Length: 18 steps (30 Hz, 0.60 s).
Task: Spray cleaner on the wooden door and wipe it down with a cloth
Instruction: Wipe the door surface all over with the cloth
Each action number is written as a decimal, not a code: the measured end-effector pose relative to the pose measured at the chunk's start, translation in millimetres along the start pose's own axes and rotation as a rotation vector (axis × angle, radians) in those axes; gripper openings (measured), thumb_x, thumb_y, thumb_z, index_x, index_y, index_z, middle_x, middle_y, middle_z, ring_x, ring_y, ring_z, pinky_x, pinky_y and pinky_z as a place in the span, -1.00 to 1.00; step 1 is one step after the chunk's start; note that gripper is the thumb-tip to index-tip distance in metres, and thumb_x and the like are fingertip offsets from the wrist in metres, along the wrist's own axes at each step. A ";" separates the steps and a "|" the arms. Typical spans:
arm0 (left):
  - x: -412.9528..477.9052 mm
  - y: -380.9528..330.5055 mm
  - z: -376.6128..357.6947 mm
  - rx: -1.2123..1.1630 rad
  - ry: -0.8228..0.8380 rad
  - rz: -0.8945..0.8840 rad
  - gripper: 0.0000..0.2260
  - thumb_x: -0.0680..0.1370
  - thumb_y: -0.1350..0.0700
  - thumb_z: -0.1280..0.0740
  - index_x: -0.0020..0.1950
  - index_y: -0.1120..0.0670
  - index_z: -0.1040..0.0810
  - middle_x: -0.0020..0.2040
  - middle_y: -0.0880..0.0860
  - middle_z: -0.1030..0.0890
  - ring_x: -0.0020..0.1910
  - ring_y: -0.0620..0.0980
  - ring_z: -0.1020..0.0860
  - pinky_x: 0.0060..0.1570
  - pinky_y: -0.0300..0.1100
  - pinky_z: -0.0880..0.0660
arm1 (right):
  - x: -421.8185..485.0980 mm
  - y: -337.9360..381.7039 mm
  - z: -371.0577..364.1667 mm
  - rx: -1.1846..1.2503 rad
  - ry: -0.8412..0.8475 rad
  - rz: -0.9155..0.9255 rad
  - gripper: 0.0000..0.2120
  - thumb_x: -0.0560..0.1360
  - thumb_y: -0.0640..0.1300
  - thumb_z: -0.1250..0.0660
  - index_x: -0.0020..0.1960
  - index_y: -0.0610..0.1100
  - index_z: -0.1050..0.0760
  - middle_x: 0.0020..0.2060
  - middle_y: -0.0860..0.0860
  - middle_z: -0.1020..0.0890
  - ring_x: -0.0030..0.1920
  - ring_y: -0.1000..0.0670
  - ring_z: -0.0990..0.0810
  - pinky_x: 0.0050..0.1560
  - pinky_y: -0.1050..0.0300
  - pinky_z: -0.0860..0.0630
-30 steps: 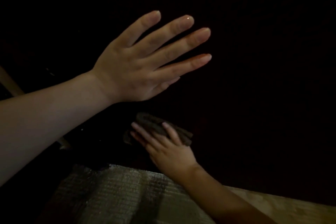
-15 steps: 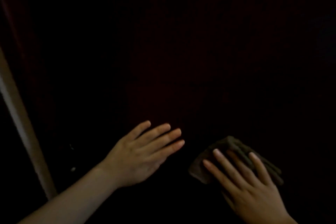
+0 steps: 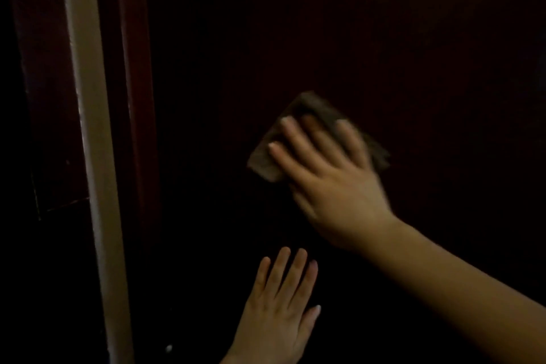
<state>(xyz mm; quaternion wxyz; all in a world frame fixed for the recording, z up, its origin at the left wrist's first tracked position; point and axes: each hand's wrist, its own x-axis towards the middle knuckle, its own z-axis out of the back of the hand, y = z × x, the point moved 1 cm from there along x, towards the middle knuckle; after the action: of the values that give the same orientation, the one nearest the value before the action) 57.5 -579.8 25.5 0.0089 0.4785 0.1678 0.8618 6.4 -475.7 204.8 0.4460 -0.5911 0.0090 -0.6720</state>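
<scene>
Pale vertical strip (image 3: 88, 127) at left, dark reddish panel (image 3: 44, 68) just beside it.

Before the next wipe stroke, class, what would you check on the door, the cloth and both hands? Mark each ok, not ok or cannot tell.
1. Cloth pinned under the right hand: ok, straight fingers press it on the door.
2. Left hand clear of the cloth: ok, it is open, below the cloth and apart from it.
3. Room to wipe toward the pale strip: ok, bare door lies between.
4. Cleaner on the door: cannot tell, too dark.
5. Cloth clean: cannot tell, dim and blurred.
</scene>
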 end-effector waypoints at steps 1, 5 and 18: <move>-1.9 -0.2 -3.4 0.011 -0.035 -0.008 -0.36 0.50 -0.14 -0.10 0.52 0.09 -0.08 0.52 0.10 -0.09 0.49 0.16 -0.01 0.41 0.04 0.08 | 8.5 15.7 -4.4 0.002 0.028 0.132 -0.44 0.42 0.02 -0.07 0.40 -0.04 -0.37 0.43 -0.10 -0.31 0.42 -0.14 -0.27 0.41 -0.16 0.02; -13.7 -9.1 -9.2 -0.052 -0.042 0.031 -0.54 0.64 -0.06 0.04 0.06 0.10 -0.61 0.12 0.13 -0.57 0.14 0.15 -0.39 0.25 0.03 -0.23 | 12.3 75.4 -27.1 -0.059 0.368 0.649 -0.48 0.56 -0.06 -0.04 0.52 0.00 -0.08 0.53 -0.07 0.04 0.52 -0.10 0.08 0.35 -0.16 0.43; -4.1 -7.1 0.8 0.048 0.081 0.066 -0.34 0.58 -0.26 0.16 0.52 0.14 0.16 0.54 0.14 0.16 0.51 0.13 0.15 0.44 0.05 0.18 | -70.5 -163.8 48.7 -0.137 0.006 -0.302 -0.46 0.56 0.06 -0.01 0.51 -0.05 -0.09 0.49 -0.19 -0.12 0.48 -0.19 -0.07 0.40 -0.18 0.00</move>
<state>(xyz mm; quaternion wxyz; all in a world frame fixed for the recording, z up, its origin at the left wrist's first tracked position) 59.3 -573.6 20.4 -0.0380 0.4487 0.1729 0.8760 -57.8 -309.0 252.3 0.2989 -0.6127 -0.0328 -0.7309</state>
